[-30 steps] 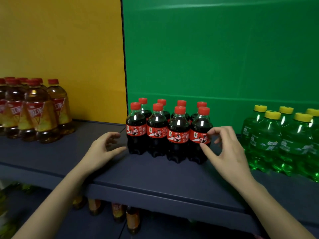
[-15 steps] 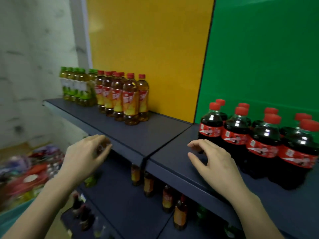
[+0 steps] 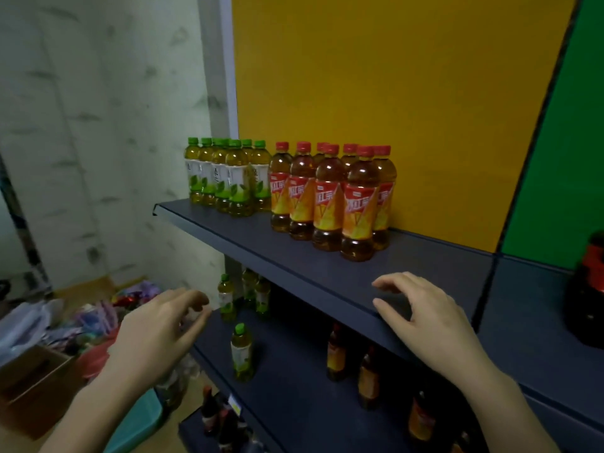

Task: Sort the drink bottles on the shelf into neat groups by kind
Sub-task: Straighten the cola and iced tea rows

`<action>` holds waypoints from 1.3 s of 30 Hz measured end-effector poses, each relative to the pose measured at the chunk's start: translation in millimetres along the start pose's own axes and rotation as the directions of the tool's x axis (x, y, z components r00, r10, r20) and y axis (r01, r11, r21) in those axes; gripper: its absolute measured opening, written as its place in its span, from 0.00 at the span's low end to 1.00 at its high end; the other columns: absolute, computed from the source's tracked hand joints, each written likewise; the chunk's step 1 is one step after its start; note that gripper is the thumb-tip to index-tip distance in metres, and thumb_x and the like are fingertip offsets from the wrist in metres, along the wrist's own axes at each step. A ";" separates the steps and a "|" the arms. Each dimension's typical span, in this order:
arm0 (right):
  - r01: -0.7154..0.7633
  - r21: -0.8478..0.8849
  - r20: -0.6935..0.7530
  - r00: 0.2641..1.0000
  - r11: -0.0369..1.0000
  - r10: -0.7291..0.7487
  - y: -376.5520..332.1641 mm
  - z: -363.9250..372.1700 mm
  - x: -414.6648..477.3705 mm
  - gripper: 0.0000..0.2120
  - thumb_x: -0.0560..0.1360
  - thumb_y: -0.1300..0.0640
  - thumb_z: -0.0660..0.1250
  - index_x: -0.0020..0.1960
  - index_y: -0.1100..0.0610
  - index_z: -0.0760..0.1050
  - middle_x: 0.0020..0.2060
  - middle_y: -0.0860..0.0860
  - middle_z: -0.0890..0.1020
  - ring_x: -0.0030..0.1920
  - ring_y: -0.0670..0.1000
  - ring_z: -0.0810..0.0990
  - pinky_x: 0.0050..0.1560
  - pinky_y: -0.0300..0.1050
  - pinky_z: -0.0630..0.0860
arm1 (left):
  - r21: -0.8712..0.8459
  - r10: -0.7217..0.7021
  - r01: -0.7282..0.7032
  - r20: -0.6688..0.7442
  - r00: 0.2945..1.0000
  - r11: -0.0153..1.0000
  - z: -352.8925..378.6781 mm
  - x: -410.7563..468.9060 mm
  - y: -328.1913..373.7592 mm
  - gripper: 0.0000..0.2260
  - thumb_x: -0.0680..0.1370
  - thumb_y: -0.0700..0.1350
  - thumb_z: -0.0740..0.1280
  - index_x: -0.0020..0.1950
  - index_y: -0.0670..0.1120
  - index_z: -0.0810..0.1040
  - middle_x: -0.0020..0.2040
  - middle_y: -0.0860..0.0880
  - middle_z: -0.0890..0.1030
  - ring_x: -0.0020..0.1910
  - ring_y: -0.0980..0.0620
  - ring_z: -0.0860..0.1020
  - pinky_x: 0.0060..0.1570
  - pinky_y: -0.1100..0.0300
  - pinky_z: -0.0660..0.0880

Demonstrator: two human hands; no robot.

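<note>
Dark blue metal upper shelf (image 3: 327,271): red-capped amber tea bottles (image 3: 330,197) grouped mid-shelf, green-capped pale tea bottles (image 3: 225,178) just beside them at the left end. Right hand (image 3: 431,318) over the shelf's front edge, left hand (image 3: 157,328) off it. Both grips loosely spread, empty. Lone green-capped bottle (image 3: 242,351) upright on lower shelf (image 3: 294,387).

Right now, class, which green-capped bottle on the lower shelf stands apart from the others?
The lone green-capped bottle near the front edge of the lower shelf, nearest the left hand. The other three cluster together farther back.
</note>
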State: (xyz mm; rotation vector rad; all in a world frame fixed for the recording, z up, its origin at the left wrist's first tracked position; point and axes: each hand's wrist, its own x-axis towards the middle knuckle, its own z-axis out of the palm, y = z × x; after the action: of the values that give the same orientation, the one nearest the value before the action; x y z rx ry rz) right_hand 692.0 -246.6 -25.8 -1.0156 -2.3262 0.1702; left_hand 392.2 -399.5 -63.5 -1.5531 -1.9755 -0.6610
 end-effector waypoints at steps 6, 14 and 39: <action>-0.116 -0.047 -0.052 0.992 0.992 0.113 -26.4 13.8 44.7 0.13 0.76 0.45 0.61 0.60 0.42 0.70 0.54 0.36 0.73 0.57 0.42 0.72 0.48 0.42 0.72 | -0.050 0.078 -0.078 0.002 0.997 0.996 20.3 57.1 -56.3 0.16 0.74 0.58 0.55 0.44 0.51 0.79 0.38 0.54 0.81 0.36 0.53 0.80 0.27 0.62 0.71; -0.269 -0.101 -0.105 0.960 0.958 0.259 -31.5 24.9 80.3 0.18 0.72 0.44 0.64 0.61 0.45 0.70 0.54 0.40 0.75 0.57 0.45 0.74 0.53 0.49 0.75 | -0.187 0.165 -0.165 -0.016 0.986 0.968 71.5 129.8 -88.0 0.18 0.73 0.59 0.55 0.47 0.49 0.79 0.43 0.54 0.81 0.42 0.51 0.81 0.32 0.61 0.75; -0.454 0.559 -0.090 0.799 0.694 0.594 -5.8 61.3 196.5 0.47 0.61 0.49 0.77 0.70 0.41 0.51 0.60 0.42 0.69 0.52 0.37 0.73 0.42 0.33 0.72 | -0.918 0.527 0.290 0.394 0.753 0.272 213.0 344.5 -80.2 0.59 0.42 0.67 0.77 0.68 0.56 0.58 0.57 0.60 0.73 0.53 0.62 0.76 0.49 0.67 0.73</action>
State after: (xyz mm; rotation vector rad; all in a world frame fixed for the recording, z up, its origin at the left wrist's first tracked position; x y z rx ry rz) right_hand 548.6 -105.3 17.5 -1.2992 -1.5459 0.7935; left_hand 224.0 -29.3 8.4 -3.0524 -1.8059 -1.6790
